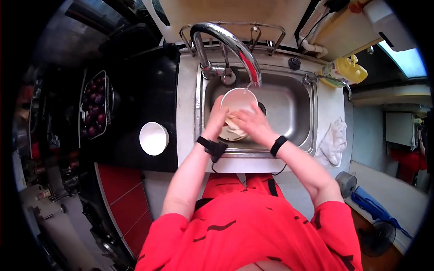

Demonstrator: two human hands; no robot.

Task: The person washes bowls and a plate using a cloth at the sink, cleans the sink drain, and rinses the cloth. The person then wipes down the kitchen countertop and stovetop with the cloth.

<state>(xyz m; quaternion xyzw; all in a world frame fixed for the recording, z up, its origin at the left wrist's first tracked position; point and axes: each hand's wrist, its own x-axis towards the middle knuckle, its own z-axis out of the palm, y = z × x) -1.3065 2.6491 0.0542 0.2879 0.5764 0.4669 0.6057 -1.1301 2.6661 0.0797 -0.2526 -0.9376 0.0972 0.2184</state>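
A white bowl (239, 97) is tilted under the faucet's spout, over the sink. My left hand (218, 118) grips its left side, with the fingers partly hidden behind the rim. My right hand (254, 124) reaches to the bowl's near side, its fingers bent over a pale, crumpled cloth (235, 127) that lies between both hands. Below the cloth, a second pale dish (231, 137) shows in the sink, mostly covered. The chrome faucet (230, 38) arches over from behind, and a small trickle seems to fall from its tip.
The steel sink (289, 108) surrounds my hands. Another white bowl (153, 138) stands on the black counter to the left, near a basket (107, 99) of dark purple round produce. To the right are a yellow bottle (346, 71) and a white rag (333, 143).
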